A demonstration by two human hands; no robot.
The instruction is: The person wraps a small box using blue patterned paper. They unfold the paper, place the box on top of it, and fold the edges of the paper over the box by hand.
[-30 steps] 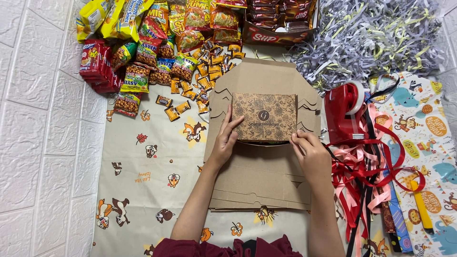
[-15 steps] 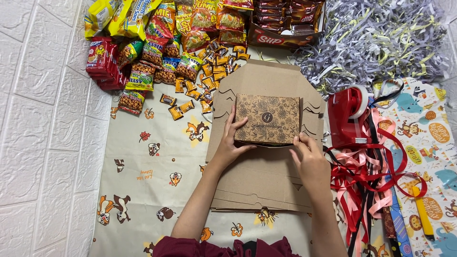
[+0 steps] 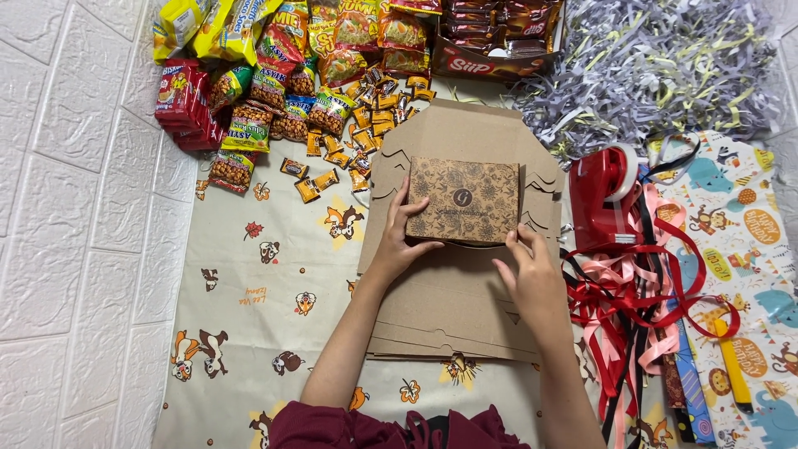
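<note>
Both hands are gripping the patterned brown box at frame centre, left hand at its left edge, right hand at its lower right corner. It is sitting on flat cardboard sheets, snack packets crowding the upper left and a red tape dispenser and ribbons lying just right.

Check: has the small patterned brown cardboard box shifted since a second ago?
No. The small patterned brown cardboard box sits at the same spot on the flat cardboard stack; only the camera view drifted.

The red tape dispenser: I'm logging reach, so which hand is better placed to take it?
Probably the right hand: it lies nearer the red tape dispenser, while the left hand sits at the patterned box's far side.
</note>
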